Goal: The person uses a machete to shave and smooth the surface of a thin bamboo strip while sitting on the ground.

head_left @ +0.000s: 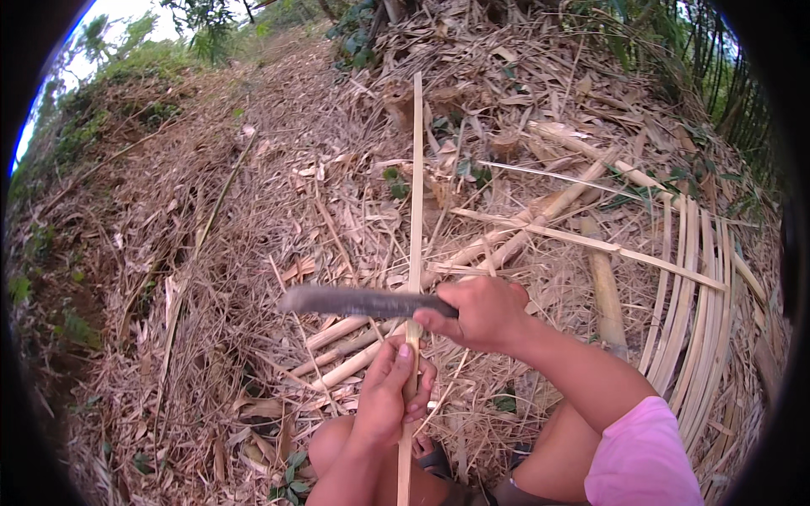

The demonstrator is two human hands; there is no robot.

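Note:
A long, pale bamboo strip runs upright through the middle of the view, from between my legs out toward the far stumps. My left hand is closed around its lower part, thumb on top. Just beyond, my right hand grips a machete whose dark blade points left and lies across the strip. The blade is slightly blurred. My right fingers hide the handle. Whether the edge bites into the strip or only rests on it, I cannot tell.
Several split bamboo strips lie in a row at the right. Cut bamboo poles cross on the ground ahead, with a short pole nearby. Dry leaves and shavings cover the ground. Cut stumps stand farther off.

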